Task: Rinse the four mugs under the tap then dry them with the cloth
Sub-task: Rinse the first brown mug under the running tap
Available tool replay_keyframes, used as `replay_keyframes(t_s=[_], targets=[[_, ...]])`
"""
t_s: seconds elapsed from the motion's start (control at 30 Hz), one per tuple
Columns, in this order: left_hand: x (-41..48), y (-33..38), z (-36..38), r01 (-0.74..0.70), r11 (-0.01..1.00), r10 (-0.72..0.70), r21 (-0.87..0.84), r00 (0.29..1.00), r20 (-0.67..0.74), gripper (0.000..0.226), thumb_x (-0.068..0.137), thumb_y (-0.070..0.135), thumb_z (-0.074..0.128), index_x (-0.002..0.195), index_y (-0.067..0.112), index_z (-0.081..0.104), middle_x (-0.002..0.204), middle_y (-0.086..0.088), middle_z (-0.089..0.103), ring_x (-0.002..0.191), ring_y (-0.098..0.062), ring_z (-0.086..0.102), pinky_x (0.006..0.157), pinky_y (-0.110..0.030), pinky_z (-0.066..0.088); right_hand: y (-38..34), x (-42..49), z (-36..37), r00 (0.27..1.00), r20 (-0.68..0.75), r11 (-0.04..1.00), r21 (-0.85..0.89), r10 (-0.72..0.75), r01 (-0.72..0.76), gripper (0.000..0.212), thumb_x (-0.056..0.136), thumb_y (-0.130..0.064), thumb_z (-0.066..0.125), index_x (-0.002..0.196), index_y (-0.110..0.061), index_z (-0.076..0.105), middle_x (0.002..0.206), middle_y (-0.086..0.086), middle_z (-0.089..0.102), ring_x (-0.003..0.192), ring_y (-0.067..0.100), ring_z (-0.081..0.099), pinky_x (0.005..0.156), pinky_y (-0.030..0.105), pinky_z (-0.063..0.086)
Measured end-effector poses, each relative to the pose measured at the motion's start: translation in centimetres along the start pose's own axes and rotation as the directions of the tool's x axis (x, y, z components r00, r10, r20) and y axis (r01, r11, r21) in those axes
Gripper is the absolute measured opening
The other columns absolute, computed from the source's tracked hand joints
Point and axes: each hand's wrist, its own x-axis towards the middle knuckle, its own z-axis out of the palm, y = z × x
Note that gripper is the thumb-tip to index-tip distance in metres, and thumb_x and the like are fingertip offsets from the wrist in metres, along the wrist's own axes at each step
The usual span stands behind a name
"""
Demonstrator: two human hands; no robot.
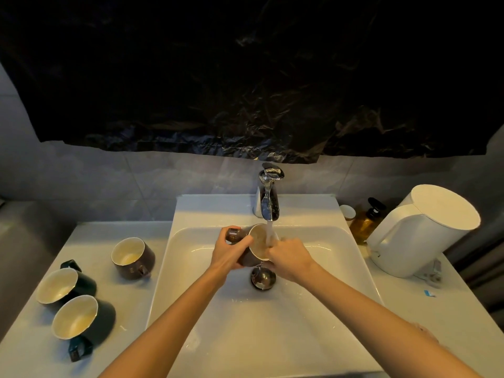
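At frame centre I was rinsing a mug point(257, 248) under the running tap point(268, 199), left hand point(231, 252) clamped round its body, right hand point(289, 255) curled over its rim; next, I judged, meant tipping it out and swapping it for one of the three mugs point(65, 285) on the surface point(131, 301) lower left.

Your left hand point(231, 251) covered most of the mug's point(260, 238) dark side. Your right hand point(290, 256) hid its near rim, and those fingertips were out of sight, so you could not tell whether they reached inside. The mug cut off the top of the drain plug point(263, 279). Both your forearms ran off the bottom edge. At the right, the kettle point(420, 236) hid part of the amber bottle point(364, 222). The crumpled thing point(433, 271) by its base was too blurred to name. A pinkish shape point(425, 330) at lower right lay half behind your arm.
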Motion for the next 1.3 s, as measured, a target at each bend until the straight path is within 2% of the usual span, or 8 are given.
replay_keyframes(t_s=[0.23, 0.4, 0.6, 0.7, 0.8, 0.93, 1.17, 1.3], targets=[[-0.1, -0.6, 0.4, 0.041, 0.997, -0.045, -0.071, 0.997, -0.054, 0.065, 0.083, 0.033, 0.07, 0.138, 0.033, 0.035, 0.13, -0.01, 0.051, 0.113, -0.028, 0.053, 0.086, -0.045, 0.055, -2.5, -0.4, 0.4, 0.998, -0.037, 0.941, 0.332, -0.047, 0.057, 0.032, 0.1, -0.032, 0.045, 0.131, -0.028, 0.052, 0.113, 0.007, 0.065, 0.093, 0.032, 0.062, 0.067, 0.034, 0.041], [0.0, 0.2, 0.3, 0.053, 0.998, -0.054, -0.02, 0.999, -0.005, 0.064, 0.082, 0.037, 0.071, 0.139, 0.032, 0.041, 0.138, -0.006, 0.047, 0.115, -0.025, 0.05, 0.084, -0.039, 0.054, -0.2, 0.1, -0.4, 0.995, 0.063, 0.995, -0.059, -0.077, 0.081, 0.04, 0.098, -0.041, 0.045, 0.121, -0.013, 0.06, 0.115, 0.012, 0.066, 0.101, 0.033, 0.064, 0.071, 0.033, 0.04], [-0.8, -0.4, 0.4, -0.031, 0.995, 0.031, -0.092, 1.0, 0.003, 0.042, 0.09, 0.028, 0.062, 0.13, 0.031, 0.05, 0.133, -0.001, 0.049, 0.109, -0.018, 0.049, 0.072, -0.035, 0.058, -2.2, -0.5, -0.8, 0.993, -0.052, 0.954, 0.278, -0.105, 0.116, 0.032, 0.099, -0.039, 0.047, 0.128, -0.029, 0.055, 0.113, 0.004, 0.066, 0.093, 0.03, 0.063, 0.07, 0.035, 0.044], [-0.1, -0.2, -0.1, -0.038, 0.999, 0.037, 0.01, 0.999, 0.028, 0.034, 0.088, 0.028, 0.065, 0.121, 0.031, 0.058, 0.128, 0.0, 0.053, 0.115, -0.019, 0.048, 0.093, -0.047, 0.051, -0.3, -0.1, 0.2, 0.993, 0.026, 0.989, 0.088, -0.119, 0.116, 0.04, 0.098, -0.047, 0.043, 0.128, -0.025, 0.053, 0.114, 0.007, 0.065, 0.096, 0.03, 0.064, 0.071, 0.036, 0.046], [-0.4, 0.0, 0.2, -0.012, 1.0, 0.012, -0.01, 0.999, 0.044, 0.04, 0.09, 0.03, 0.062, 0.129, 0.032, 0.053, 0.129, 0.002, 0.049, 0.113, -0.019, 0.048, 0.089, -0.044, 0.054, -0.3, 0.4, -0.2, 0.992, 0.039, 0.992, -0.031, -0.124, 0.125, 0.035, 0.1, -0.038, 0.045, 0.122, -0.014, 0.057, 0.108, 0.01, 0.067, 0.096, 0.032, 0.065, 0.067, 0.035, 0.041], [-0.6, -0.3, 0.4, -0.031, 0.994, 0.029, -0.106, 0.999, -0.026, 0.033, 0.091, 0.026, 0.061, 0.122, 0.03, 0.052, 0.122, 0.0, 0.051, 0.096, -0.014, 0.053, 0.06, -0.028, 0.056, -2.6, 0.0, 0.1, 0.99, -0.108, 0.931, 0.342, -0.095, 0.126, 0.032, 0.101, -0.036, 0.045, 0.126, -0.019, 0.054, 0.108, 0.006, 0.067, 0.091, 0.029, 0.065, 0.065, 0.033, 0.044], [-0.1, 0.9, -0.4, 0.016, 1.0, -0.016, 0.0, 0.997, 0.069, 0.028, 0.091, 0.029, 0.06, 0.119, 0.031, 0.058, 0.123, 0.001, 0.052, 0.104, -0.017, 0.049, 0.068, -0.033, 0.056, -0.7, 0.7, -0.6, 0.994, 0.048, 0.981, 0.174, -0.096, 0.087, 0.043, 0.099, -0.041, 0.046, 0.123, -0.007, 0.057, 0.101, 0.013, 0.064, 0.09, 0.031, 0.062, 0.068, 0.037, 0.044], [-0.6, 0.2, -0.6, 0.038, 0.995, -0.024, -0.089, 0.989, 0.148, 0.045, 0.087, 0.044, 0.061, 0.13, 0.038, 0.05, 0.13, 0.001, 0.051, 0.11, -0.019, 0.054, 0.074, -0.04, 0.06, -1.9, 0.4, 0.2, 0.994, -0.11, 0.838, 0.543, 0.015, 0.048, 0.036, 0.095, -0.04, 0.055, 0.121, -0.015, 0.06, 0.104, 0.008, 0.068, 0.089, 0.026, 0.063, 0.07, 0.029, 0.045]])
